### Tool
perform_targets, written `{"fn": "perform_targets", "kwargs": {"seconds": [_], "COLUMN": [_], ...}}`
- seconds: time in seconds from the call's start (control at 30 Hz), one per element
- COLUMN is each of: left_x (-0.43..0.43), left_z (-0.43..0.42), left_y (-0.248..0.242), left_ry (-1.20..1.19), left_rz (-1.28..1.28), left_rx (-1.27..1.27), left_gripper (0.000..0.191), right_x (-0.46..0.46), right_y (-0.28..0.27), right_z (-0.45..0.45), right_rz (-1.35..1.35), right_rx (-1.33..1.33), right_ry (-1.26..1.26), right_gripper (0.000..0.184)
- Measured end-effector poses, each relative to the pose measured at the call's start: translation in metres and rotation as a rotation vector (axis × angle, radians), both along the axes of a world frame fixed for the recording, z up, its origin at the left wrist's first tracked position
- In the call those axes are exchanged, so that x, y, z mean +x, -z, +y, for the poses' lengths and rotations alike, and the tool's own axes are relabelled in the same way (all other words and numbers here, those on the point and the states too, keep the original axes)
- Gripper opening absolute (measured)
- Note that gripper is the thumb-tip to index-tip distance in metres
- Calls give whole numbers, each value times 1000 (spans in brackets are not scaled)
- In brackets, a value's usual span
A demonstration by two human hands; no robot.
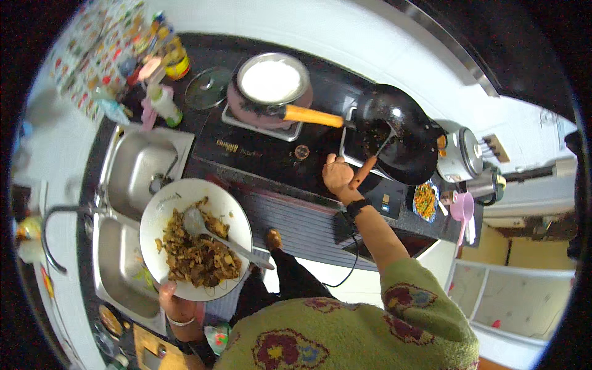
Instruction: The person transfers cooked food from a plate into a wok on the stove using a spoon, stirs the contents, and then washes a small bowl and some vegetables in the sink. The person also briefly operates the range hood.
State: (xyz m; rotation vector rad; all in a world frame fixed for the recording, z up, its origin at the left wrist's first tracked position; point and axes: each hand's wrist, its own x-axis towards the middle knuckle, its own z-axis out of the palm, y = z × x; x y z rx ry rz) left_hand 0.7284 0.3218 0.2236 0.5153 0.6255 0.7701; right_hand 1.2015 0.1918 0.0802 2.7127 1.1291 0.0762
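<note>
My left hand point(178, 303) grips the near rim of a large white plate point(150, 222), which is over the sink's edge. On it lies a heap of brown cooked food point(199, 263), and a serving spoon point(222, 238) rests there with its handle past the rim. My right hand point(337, 175) is on the gas stove point(268, 159), fingers curled down; what lies under them is hidden. Just beside it is the wooden handle of a spatula point(364, 172), whose blade rests in a black wok point(411, 152) with dark residue inside.
A steel-topped pot point(273, 81) with a yellow-handled pan point(314, 115) is on the left burner. The double sink point(134, 171) and faucet point(55, 210) are left. Right stand a rice cooker point(455, 155), a dish of diced food point(424, 201) and a pink ladle point(461, 208). A glass lid point(208, 88) lies behind.
</note>
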Motion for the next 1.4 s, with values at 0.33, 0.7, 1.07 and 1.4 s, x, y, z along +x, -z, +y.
{"fn": "perform_targets", "kwargs": {"seconds": [0.33,0.7,1.07,1.4], "left_x": [-41,-72,-75,-129], "left_z": [-9,-22,-33,-39], "left_y": [28,52,57,76], "left_ry": [-98,-282,-263,-234], "left_rz": [33,125,300,252], "left_rx": [-243,-238,-294,-112], "left_gripper": [70,27,72,21], "right_x": [22,41,85,72], "right_y": [4,20,41,41], "right_z": [-10,-25,-50,-47], "right_rz": [136,199,238,269], "right_rx": [-40,17,-21,225], "right_ry": [-86,-139,-32,54], "right_gripper": [36,43,48,54]}}
